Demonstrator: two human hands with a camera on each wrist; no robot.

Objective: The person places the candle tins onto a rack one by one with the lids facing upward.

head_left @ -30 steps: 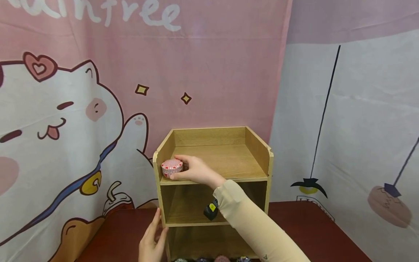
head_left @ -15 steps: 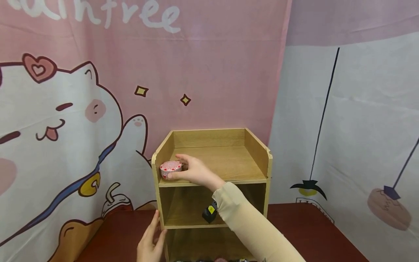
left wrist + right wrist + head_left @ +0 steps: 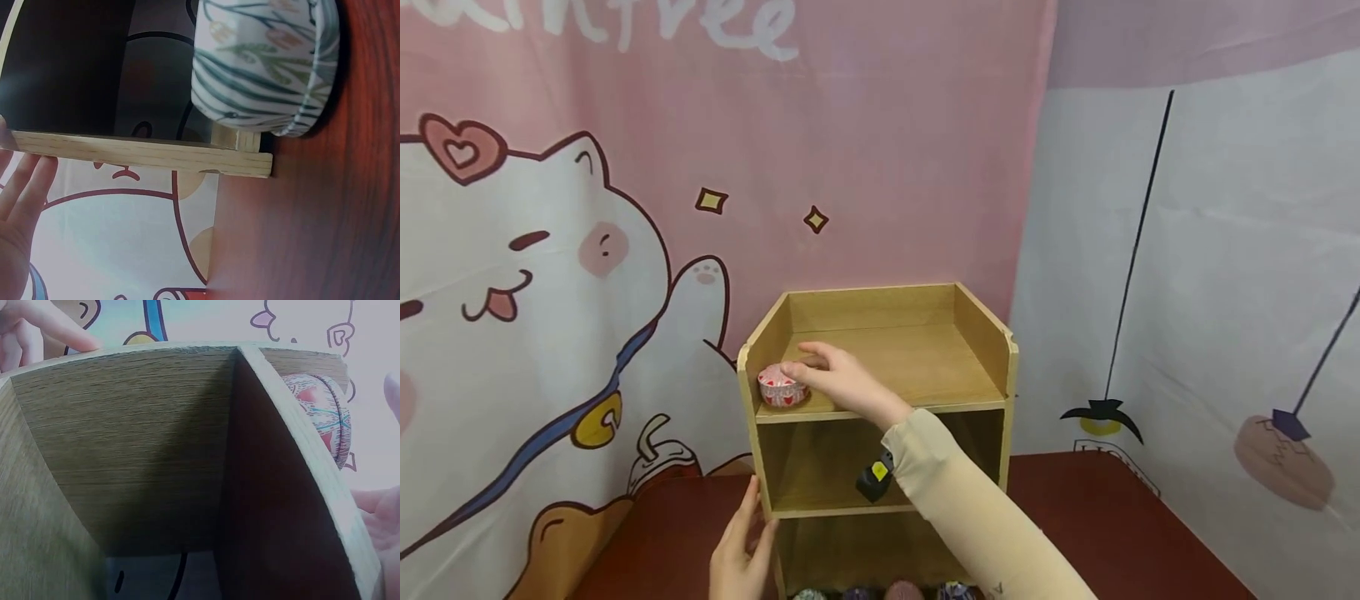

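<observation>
A small round tin (image 3: 782,390) with red hearts and a pink lid sits at the front left corner of the top level of a wooden shelf unit (image 3: 887,410). Beside it, to the right, is my right hand (image 3: 850,383), its fingers spread and its thumb overlapping the tin's edge in the head view. A gap shows between that hand and the tin (image 3: 331,419) in the right wrist view. Lower down, my left hand (image 3: 741,550) rests straight fingertips against the unit's left side panel. The left wrist view shows these fingers (image 3: 28,190) on the panel's front edge.
Several round tins, one of them pink (image 3: 904,591), stand in a row at the unit's foot. A leaf-patterned tin (image 3: 262,69) is close to the left wrist camera. The unit stands on a dark red table (image 3: 1075,508) before a printed cloth (image 3: 887,167).
My right hand has let go of the heart-patterned tin and its fingers have lifted slightly off it. The tin stays in the corner. My left hand keeps its place on the side panel.
</observation>
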